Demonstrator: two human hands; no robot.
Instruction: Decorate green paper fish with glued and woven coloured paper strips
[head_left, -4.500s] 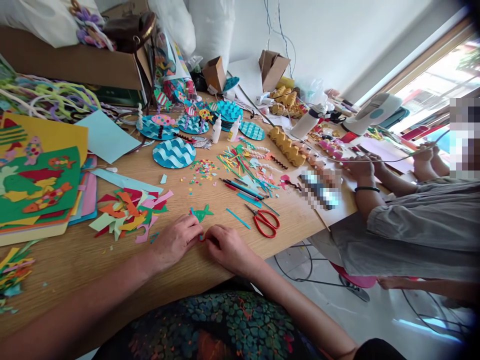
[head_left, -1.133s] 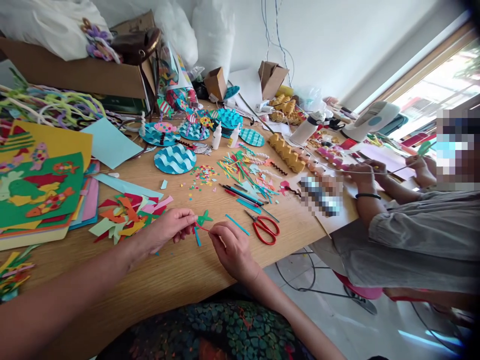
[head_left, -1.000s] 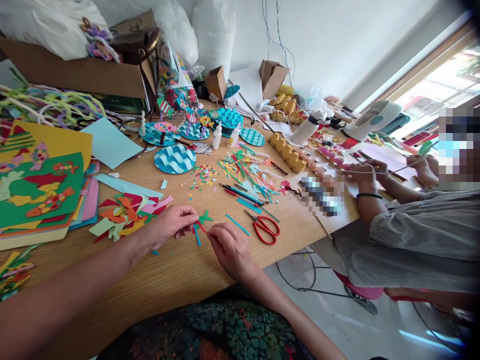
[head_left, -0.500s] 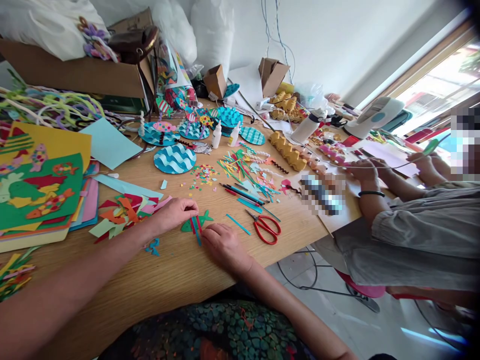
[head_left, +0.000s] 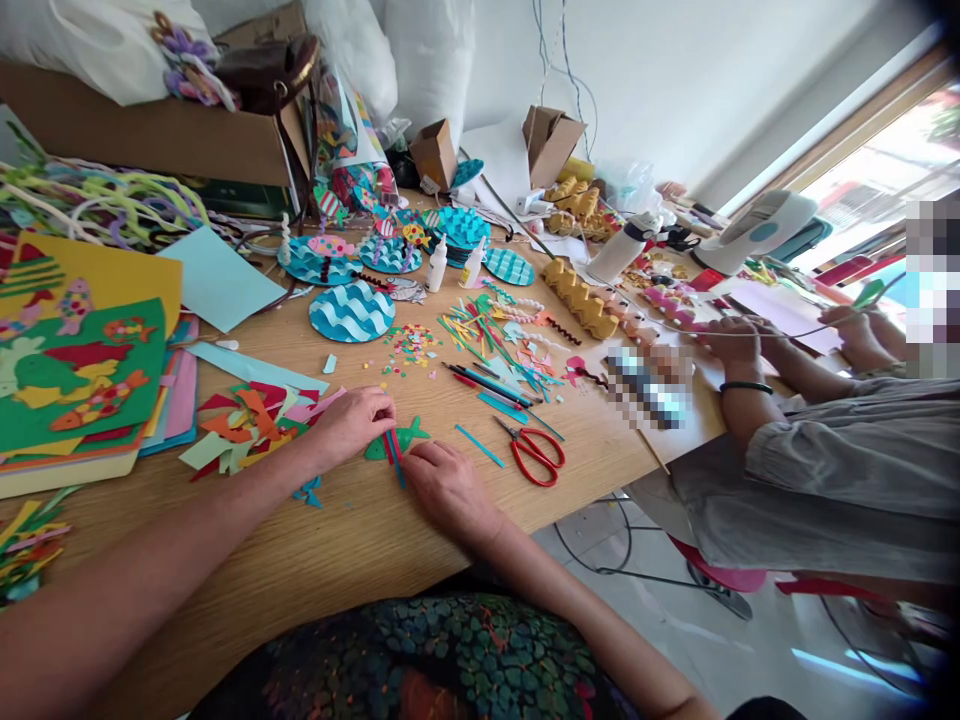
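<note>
A green paper fish (head_left: 411, 434) lies on the table between my hands, with narrow red and blue paper strips (head_left: 398, 468) across it. My left hand (head_left: 358, 420) is closed in a pinch at the upper ends of the strips. Beside their lower part, my right hand (head_left: 448, 484) rests on the table with its fingers bent together against the fish's edge. What its fingertips grip, if anything, is hidden. Small blue scraps (head_left: 308, 491) lie below my left wrist. A loose blue strip (head_left: 479, 445) and red-handled scissors (head_left: 534, 455) are to the right of my right hand.
Coloured paper scraps (head_left: 251, 425) and stacked sheets (head_left: 112, 370) lie on the left. Pencils (head_left: 491, 386), glue bottles (head_left: 436, 265) and wavy blue discs (head_left: 352, 312) stand or lie beyond my hands. Another person's hand (head_left: 731, 340) is at work on the right.
The view has shifted slightly. My left hand still pinches at the upper ends of the strips, which now lie closer together over the fish. My right hand has barely moved.
</note>
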